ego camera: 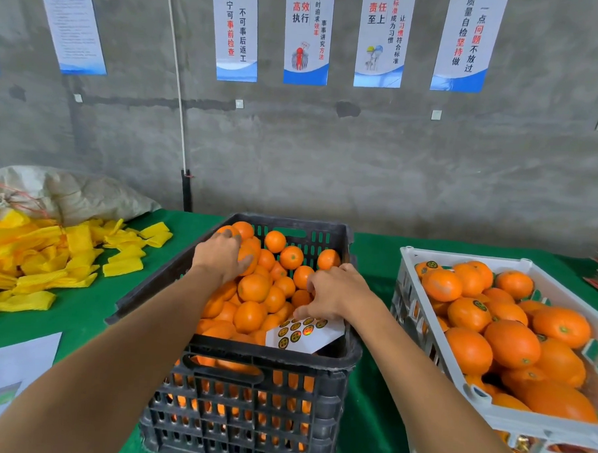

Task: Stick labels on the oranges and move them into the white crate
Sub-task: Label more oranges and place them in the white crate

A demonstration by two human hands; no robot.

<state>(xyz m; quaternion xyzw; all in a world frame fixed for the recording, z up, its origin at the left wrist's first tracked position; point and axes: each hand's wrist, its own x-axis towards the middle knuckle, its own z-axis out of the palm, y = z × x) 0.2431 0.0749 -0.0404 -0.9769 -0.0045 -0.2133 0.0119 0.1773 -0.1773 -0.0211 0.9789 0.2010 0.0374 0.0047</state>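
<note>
- Concrete wall (328, 152) fills the upper half of the view; 5 blue-and-white posters (307, 35) with Chinese text hang in a row on it.
- Green table cover (81, 306) spans the lower half and carries everything below.
- Black crate (250, 378) stands at centre, slotted walls, heaped with unlabelled oranges (254, 287).
- White crate (462, 380) sits just to the right of the black crate, tilted; oranges inside it (511, 343) are piled high, and several show a round dark sticker.
- Pile of yellow foam sleeves (49, 260) lies at far left on the cover, with a grey woven sack (79, 192) behind it.
- White paper sheet (14, 368) lies at the near left edge of the table.
- Label sheet (303, 332), white with round dark-and-gold stickers, rests on the oranges at the near right corner of the black crate.
- Left hand (221, 253) reaches into the far left part of the black crate; fingers are spread and curved over an orange at the top of the heap. A full grip cannot be confirmed from this angle.
- Right hand (336, 293) is over the right side of the black crate, fingers curled downward, thumb tip touching the upper edge of the label sheet. Cannot tell whether a sticker is pinched.
</note>
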